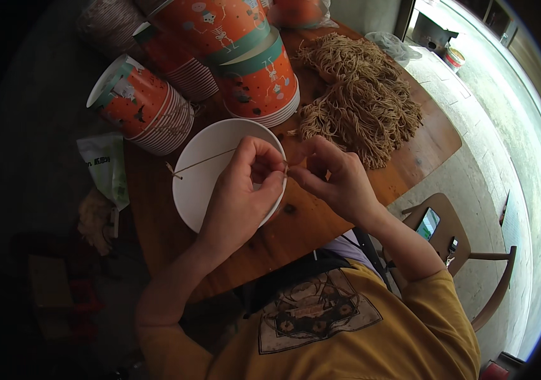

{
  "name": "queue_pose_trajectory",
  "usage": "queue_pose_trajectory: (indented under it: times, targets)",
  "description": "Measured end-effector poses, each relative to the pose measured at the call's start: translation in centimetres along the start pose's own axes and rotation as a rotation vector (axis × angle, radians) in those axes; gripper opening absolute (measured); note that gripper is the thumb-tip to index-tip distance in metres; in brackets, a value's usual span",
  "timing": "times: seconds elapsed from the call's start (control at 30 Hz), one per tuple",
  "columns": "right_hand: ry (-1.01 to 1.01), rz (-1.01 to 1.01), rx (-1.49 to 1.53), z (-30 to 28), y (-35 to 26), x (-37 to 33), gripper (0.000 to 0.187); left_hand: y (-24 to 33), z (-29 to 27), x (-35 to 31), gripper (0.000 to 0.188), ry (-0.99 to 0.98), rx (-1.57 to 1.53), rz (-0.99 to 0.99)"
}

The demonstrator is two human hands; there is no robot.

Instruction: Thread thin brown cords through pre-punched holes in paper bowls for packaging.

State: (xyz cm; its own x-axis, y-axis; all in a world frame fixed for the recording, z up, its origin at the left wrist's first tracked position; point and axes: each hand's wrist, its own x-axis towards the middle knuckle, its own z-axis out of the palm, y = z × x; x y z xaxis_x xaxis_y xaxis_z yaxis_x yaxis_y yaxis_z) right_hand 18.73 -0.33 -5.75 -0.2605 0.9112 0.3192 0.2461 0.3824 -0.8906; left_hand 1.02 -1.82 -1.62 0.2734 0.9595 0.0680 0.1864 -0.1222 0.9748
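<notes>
A paper bucket [204, 190] with a white inside stands on the wooden table before me, its mouth toward me. A thin brown twine [210, 159] runs over its mouth from a knotted end at the left rim to behind my left hand. My left hand [245, 187] reaches over the mouth, thumb and fingers pinched at the right rim. Against it, from outside the rim, my right hand [333, 174] is pinched too, fingertips nearly touching the left ones. A bit of twine shows between the fingertips; the fingers hide most of it and the rim there.
A large heap of brown twine pieces [365, 95] lies right of the bucket. Stacked orange and green patterned buckets [261, 82] stand behind; another stack [150, 107] leans at left. A chair [441, 221] at right bears a phone [429, 223]. The wooden table's [438, 136] edge curves at right.
</notes>
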Motion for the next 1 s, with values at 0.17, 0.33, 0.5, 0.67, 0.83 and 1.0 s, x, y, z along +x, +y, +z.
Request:
queue_pose_trajectory:
  times: [0.17,0.33,0.5,0.67,0.83,1.0]
  targets:
    - [0.007,-0.048,0.048,0.1,0.0,0.0,0.016,0.3,0.1,-0.1,0.011,0.018,0.030,0.020]
    - [-0.028,-0.028,0.044,0.1,0.2,-0.1,0.015,0.3,0.0,0.1,0.009,0.026,-0.027,-0.016]
    - [0.016,-0.049,0.079,0.4,0.3,-0.4,0.014,0.2,-1.0,0.5,0.011,-0.039,-0.355,-0.244]
    - [0.030,-0.104,0.156,0.6,0.3,-0.9,0.013,0.5,-1.3,0.5,0.011,-0.051,-0.519,-0.348]
    - [0.037,-0.180,0.110,0.7,0.7,-1.0,0.013,0.4,-1.4,0.4,0.012,-0.037,-0.508,-0.360]
    - [0.080,-0.144,0.089,0.7,0.2,-1.1,0.014,0.6,-1.0,0.3,0.013,-0.045,-0.429,-0.287]
